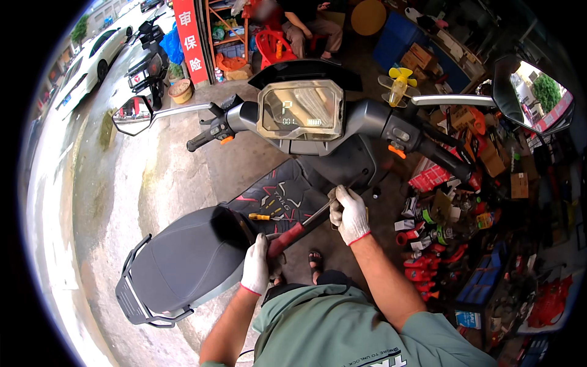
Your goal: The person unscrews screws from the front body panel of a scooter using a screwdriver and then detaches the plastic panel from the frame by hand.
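A long tool with a red handle (pixel 285 239) and a straight metal shaft, which looks like a screwdriver, slants across in front of me beside the scooter's floorboard (pixel 269 191). My left hand (pixel 255 264), in a white work glove, is closed at the lower end of the red handle. In a matching glove, my right hand (pixel 350 215) has its fingers pinched together near the far end of the shaft, by the front panel. What lies between those fingertips is too small to make out. A yellow-handled screwdriver (pixel 260 216) rests on the floorboard.
The scooter's seat (pixel 186 257) is at left, its lit display (pixel 301 111) ahead between the handlebars. A yellow toy propeller (pixel 400 85) sits by the right mirror stem. Boxes, bottles and parts (pixel 428 257) crowd the floor at right. A person (pixel 306 27) sits at the back.
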`<state>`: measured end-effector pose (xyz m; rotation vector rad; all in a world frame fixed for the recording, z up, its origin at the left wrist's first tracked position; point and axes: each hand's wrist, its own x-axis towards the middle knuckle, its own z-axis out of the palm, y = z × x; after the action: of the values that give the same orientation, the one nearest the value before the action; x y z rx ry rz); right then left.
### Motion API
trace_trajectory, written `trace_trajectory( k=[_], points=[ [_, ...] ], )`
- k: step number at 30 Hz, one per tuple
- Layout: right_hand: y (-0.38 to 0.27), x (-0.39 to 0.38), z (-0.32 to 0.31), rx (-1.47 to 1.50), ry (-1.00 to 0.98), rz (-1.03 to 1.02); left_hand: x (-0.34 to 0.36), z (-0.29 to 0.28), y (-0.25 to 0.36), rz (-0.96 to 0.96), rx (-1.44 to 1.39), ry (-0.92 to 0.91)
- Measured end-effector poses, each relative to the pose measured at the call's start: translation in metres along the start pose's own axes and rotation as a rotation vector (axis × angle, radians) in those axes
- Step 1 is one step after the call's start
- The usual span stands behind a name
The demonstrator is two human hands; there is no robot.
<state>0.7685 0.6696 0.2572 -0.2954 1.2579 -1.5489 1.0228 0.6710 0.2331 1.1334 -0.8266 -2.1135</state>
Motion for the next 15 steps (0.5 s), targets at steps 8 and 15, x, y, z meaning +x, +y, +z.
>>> trace_trajectory(
  k=[8,15],
  points=[
    [-0.001,-0.001,-0.002,-0.004,0.030,-0.014,-0.006,0.002,0.005,0.034,0.124,0.000],
    [-0.001,0.000,0.000,-0.012,0.032,-0.009,0.007,0.008,-0.006,0.846,0.695,0.253]
  ],
)
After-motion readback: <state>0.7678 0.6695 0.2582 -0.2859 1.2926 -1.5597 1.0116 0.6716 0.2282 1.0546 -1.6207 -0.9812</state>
